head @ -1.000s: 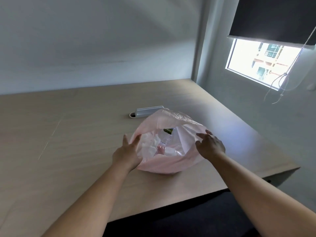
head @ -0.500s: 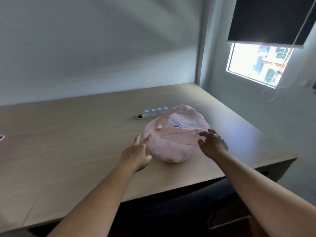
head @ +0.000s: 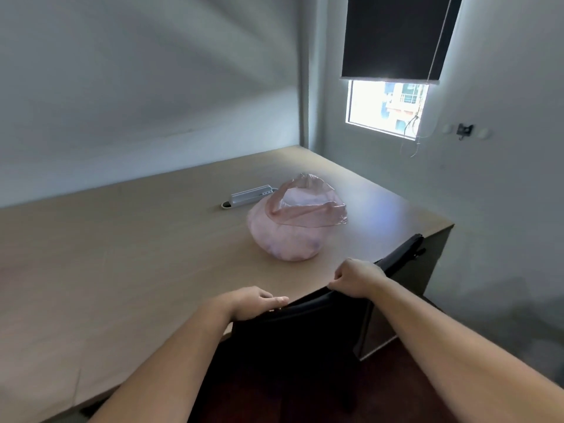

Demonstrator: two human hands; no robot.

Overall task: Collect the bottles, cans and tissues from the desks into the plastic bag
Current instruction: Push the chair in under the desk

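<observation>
Both hands are on the dark chair back [head: 305, 328] at the near edge of the surface [head: 122, 254], so the step in hand looks like shifting the chair rather than picking anything up. The left hand [head: 254, 302] lies over the top rim with its fingers [head: 276, 299] curled round it and the thumb laid along the edge. The right hand [head: 357, 277] grips the same rim further along, knuckles up and fingers folded under. The picture is soft here, so how deep either grip goes is hard to say.

To do this well, the chair should travel straight, with an even pull or push from both hands, and its rim should be kept from knocking the edge of the surface, since a jolt could roll the rounded bag. Neither hand is touching the bag, so one will have to go back for it before moving on to another desk. Taking it by the gathered rim would be safer than by the thin wall.

The plastic bag [head: 287, 239] sits on the surface well apart from the hands, towards the far right corner and just in front of a white power strip [head: 248, 195]. It is pink and translucent, and bulges at the bottom as though well filled. Its mouth has slumped, with one side of the rim folded across the opening and the other standing up in a loop. Only pale, cloudy shapes show through the film; which are bottles, cans or tissues cannot be made out. No loose rubbish shows on the part of the surface in view.
</observation>
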